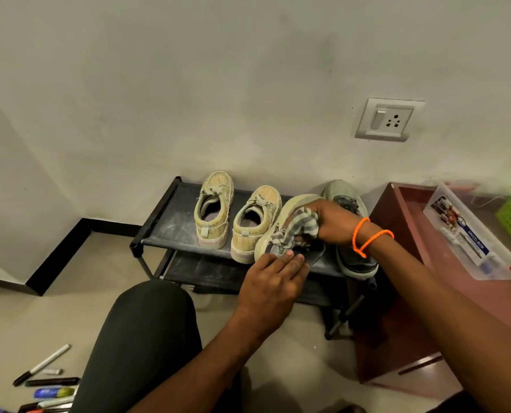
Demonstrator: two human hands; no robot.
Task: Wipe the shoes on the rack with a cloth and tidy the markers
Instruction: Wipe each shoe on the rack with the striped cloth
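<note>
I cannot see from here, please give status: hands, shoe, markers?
Right hand grips striped cloth on tilted shoe. Left hand holds shoe's heel. Markers on floor.

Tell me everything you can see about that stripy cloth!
The striped cloth is soft, crumpled fabric with grey and pale bands. The right hand, which wears orange bands at the wrist, holds it bunched in its grip and presses it against the side of a tilted grey-green sneaker. One loose end hangs down toward the left hand, which steadies the sneaker from below. All of this is above the top shelf of the black shoe rack. The cloth's full shape is hidden.
</note>
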